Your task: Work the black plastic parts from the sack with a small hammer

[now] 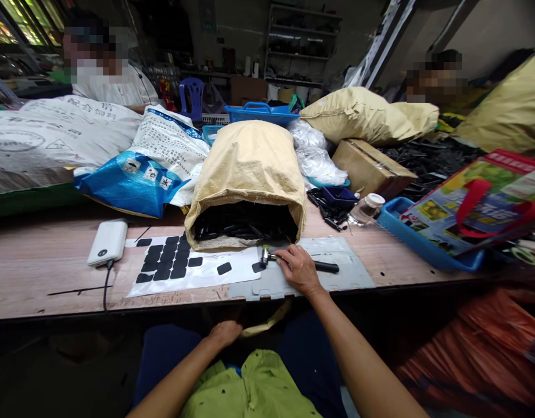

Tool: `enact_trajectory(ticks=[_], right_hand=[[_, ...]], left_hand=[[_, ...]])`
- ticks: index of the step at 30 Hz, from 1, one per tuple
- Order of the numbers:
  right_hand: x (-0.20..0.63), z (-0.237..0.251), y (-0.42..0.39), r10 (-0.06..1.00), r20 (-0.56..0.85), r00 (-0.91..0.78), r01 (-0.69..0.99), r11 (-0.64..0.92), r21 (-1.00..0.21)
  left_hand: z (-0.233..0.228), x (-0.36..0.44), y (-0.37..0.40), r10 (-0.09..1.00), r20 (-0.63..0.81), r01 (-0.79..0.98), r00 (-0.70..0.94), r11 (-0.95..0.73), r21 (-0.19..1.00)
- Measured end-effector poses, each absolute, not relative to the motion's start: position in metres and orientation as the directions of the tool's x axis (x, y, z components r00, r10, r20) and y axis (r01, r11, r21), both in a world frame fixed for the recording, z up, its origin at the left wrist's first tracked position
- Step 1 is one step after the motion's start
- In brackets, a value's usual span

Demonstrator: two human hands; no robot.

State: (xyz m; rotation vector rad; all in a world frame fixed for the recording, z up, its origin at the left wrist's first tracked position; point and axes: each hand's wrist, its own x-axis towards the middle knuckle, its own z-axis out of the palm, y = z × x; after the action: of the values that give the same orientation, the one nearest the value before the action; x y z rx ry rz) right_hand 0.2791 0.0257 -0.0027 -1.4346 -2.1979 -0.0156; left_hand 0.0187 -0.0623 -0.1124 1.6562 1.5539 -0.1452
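Note:
My right hand is closed around the shaft of a small hammer with a black handle and a metal head. The hammer lies low over a grey board at the table's front edge. Below that edge, in shadow, is my left hand, beside the rim of a yellowish bag; its fingers are mostly hidden. Just behind the right hand, a beige sack lies with its mouth toward me, full of black slender pieces. A white sheet with black rounded squares is to the left.
A white power bank with a cable sits at left. Printed sacks stand behind it. To the right are a lidded jar, a cardboard box and a blue basket holding a printed bag. Two people sit across the table.

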Motion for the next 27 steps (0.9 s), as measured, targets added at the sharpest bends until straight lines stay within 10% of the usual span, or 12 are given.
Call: enact_trajectory(ticks=[11, 18, 23, 27], right_hand=[[0.278, -0.003, 0.025, 0.857, 0.416, -0.304, 0.863, 0.432, -0.261], [0.278, -0.002, 0.026, 0.854, 0.419, -0.308, 0.862, 0.437, -0.258], [0.279, 0.000, 0.025, 0.854, 0.420, -0.307, 0.862, 0.437, -0.259], [0.278, 0.000, 0.025, 0.856, 0.418, -0.303, 0.863, 0.433, -0.261]], left_hand=[[0.009, 0.008, -0.057, 0.758, -0.207, 0.560, 0.619, -0.241, 0.793], [0.046, 0.006, 0.072, 0.936, 0.350, 0.755, 0.034, -0.254, 0.604], [0.037, 0.006, 0.121, 0.969, 0.247, 0.910, -0.003, -0.100, 0.403], [0.038, 0.003, 0.129, 0.992, 0.122, 0.882, -0.034, -0.028, 0.471]])
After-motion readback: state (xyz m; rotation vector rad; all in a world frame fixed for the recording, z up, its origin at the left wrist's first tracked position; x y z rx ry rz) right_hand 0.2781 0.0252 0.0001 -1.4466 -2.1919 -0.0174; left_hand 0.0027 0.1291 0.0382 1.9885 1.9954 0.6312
